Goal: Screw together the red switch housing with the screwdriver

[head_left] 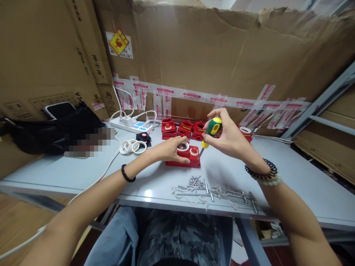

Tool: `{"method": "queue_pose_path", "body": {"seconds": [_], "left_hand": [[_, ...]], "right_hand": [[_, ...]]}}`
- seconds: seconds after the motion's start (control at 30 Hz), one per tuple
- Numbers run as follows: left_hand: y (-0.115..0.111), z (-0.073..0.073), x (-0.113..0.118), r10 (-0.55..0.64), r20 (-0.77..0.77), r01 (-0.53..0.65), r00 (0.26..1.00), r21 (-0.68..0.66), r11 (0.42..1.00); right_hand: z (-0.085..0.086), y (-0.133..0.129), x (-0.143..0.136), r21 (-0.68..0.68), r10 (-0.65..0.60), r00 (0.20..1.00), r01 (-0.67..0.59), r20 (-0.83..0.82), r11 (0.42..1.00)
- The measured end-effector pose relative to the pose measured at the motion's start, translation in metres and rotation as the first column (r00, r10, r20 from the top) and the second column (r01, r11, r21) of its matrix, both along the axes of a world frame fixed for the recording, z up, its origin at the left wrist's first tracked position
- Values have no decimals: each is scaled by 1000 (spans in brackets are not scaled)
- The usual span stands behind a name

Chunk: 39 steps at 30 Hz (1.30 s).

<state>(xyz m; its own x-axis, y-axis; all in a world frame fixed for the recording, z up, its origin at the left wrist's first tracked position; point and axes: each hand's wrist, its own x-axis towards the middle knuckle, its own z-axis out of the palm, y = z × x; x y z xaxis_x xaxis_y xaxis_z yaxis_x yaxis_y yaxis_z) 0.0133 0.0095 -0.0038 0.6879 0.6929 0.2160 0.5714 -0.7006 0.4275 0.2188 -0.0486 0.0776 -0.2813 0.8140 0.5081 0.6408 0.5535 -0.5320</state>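
Observation:
A red rectangular housing (183, 162) lies on the table in front of me, with a white ring (183, 146) and a round red part (193, 150) on its top. My left hand (173, 149) grips the housing from its left side, fingers behind and thumb in front. In my right hand (223, 135) is a green and yellow screwdriver (213, 130), tilted with its shaft pointing down. The tip meets the right end of the housing; whether a screw sits under it is too small to tell.
Several red housings (168, 127) stand along the back. White rings (138, 147) and black parts (143, 138) lie left. Screws (195, 181) and metal rods with strings (233, 194) lie near the front edge. A power strip (135, 125) and black bag (80, 123) are back left; cardboard (208, 51) rises behind.

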Motion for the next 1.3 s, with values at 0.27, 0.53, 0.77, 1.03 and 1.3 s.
{"method": "queue_pose_path", "body": {"seconds": [0.27,0.53,0.77,1.03,1.3], "left_hand": [[2,-2,-1,-14,18,14,1000,-2,1000],[2,-2,-1,-15,19,16,1000,-7,1000],[4,-2,-1,-22,8,22,1000,-12,1000],[1,0,0,-12,7,12,1000,-12,1000],[3,-2,0,-22,4,22,1000,11,1000]], "right_hand": [[-1,6,4,-79,68,995,-73,-66,994],[-7,10,1,-91,112,974,-132,-195,987],[1,2,-4,-38,142,939,-162,-314,986],[-5,4,1,-280,83,900,45,427,959],[-27,11,-7,-327,141,705,135,695,935]]}}
